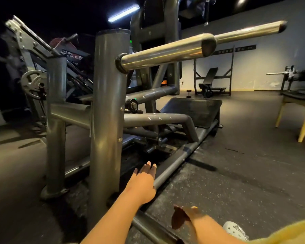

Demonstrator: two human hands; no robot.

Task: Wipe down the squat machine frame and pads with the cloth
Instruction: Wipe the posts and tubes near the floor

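Left grip (144, 175) is stretched forward with the fingers straight and close together. Nothing is held in it, and it is near the low base rail (181, 155) of the squat machine frame (74, 117). The right grip (181, 215) lies nearer to the body, loosely spread and partly in shadow, and nothing is seen in it either. No cloth can be identified in either grip. A yellow fabric (285, 233) is visible at the lower right corner, but it cannot be told whether it is the cloth or clothing. The pads cannot be made out in the dark upper part.

The frame is judged to be heavy, stiff steel tube standing firmly on the rubber floor (245, 173), so firm pressure can be applied without steadying it. The painted tubes look smooth, and the chrome weight horn (165, 53) is probably slippery. The cloth, presumably soft and light, is best bunched in the palm and wrapped around each tube, while the upright post (106, 103) may be held for balance.
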